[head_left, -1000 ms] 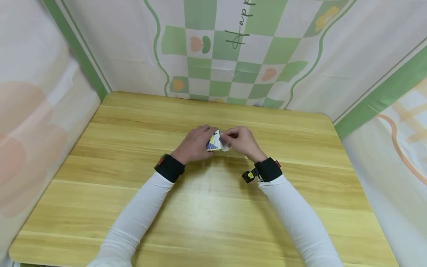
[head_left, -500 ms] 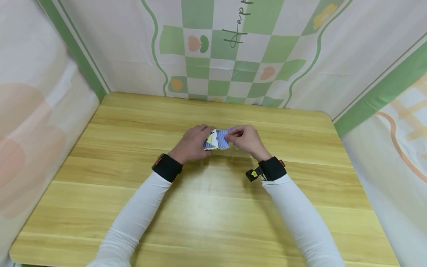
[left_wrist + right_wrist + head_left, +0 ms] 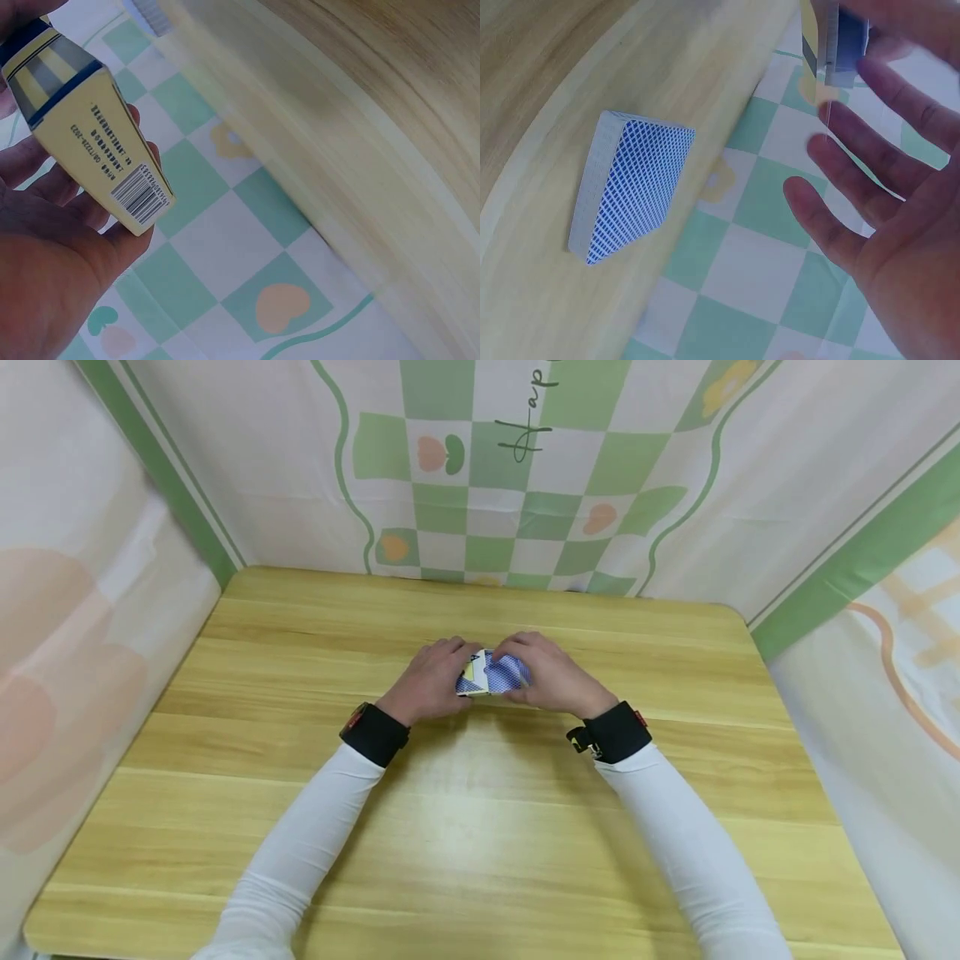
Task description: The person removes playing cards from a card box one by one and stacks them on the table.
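Note:
My left hand (image 3: 427, 685) grips a playing-card box (image 3: 471, 677) with a white, yellow and blue front. In the left wrist view, the box's yellow side (image 3: 112, 142) shows a barcode, with the left fingers wrapped around it. Blue-backed playing cards (image 3: 504, 675) stick out of the box's right end. Over them, my right hand (image 3: 558, 677) holds their edges between thumb and fingers. The right wrist view shows that hand (image 3: 900, 217) with several fingers extended below the box. There, a stack of blue-patterned cards (image 3: 634, 187) appears on wood, apart from the fingers.
Both hands are over the far half of a light wooden table (image 3: 450, 827). Behind its back edge hangs a green-and-white checkered cloth (image 3: 495, 510). Pale patterned cloth (image 3: 90, 635) also hangs along the left and right sides.
The box's right end was open with a flap showing; blue-backed cards have since come out. My right hand went from a fingertip pinch to holding the cards across their edges.

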The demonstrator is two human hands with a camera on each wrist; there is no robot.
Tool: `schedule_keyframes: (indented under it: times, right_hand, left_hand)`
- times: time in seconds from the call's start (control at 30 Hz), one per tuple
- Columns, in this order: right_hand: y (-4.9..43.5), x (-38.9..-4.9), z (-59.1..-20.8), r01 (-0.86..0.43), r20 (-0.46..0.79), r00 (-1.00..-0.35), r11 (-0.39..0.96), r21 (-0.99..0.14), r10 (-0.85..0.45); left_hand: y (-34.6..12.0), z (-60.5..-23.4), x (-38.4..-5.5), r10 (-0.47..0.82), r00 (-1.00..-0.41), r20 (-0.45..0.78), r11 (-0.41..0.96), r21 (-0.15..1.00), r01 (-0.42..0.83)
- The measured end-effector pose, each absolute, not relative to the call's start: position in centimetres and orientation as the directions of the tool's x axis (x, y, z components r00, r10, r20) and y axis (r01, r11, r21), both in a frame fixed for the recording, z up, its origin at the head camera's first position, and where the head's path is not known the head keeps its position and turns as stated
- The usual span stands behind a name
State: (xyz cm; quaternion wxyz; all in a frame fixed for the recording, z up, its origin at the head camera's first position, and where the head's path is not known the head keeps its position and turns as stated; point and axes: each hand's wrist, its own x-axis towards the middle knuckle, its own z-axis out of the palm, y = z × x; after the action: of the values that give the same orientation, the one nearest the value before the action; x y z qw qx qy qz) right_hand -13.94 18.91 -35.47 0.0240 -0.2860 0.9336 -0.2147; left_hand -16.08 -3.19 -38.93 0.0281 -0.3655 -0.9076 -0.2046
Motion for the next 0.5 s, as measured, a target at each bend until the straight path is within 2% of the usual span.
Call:
schedule_keyframes:
  times: [0.17, 0.33, 0.5]
  right_hand:
    - [19.31, -13.92, -35.46, -0.516, 0.048, -0.840, 0.767, -0.381, -0.541]
    - [19.55, -14.04, -35.76, -0.540, 0.088, -0.832, 0.762, -0.357, -0.548]
    - [19.22, -14.26, -36.36, -0.565, 0.087, -0.808, 0.725, -0.395, -0.583]
  left_hand:
    - [-3.14, -38.94, -16.13, 0.652, -0.735, 0.184, 0.655, 0.350, 0.669]
    - [-3.02, -39.01, -16.16, 0.654, -0.732, 0.191, 0.653, 0.346, 0.674]
    - [-2.72, -39.11, -16.10, 0.671, -0.713, 0.205, 0.624, 0.364, 0.692]
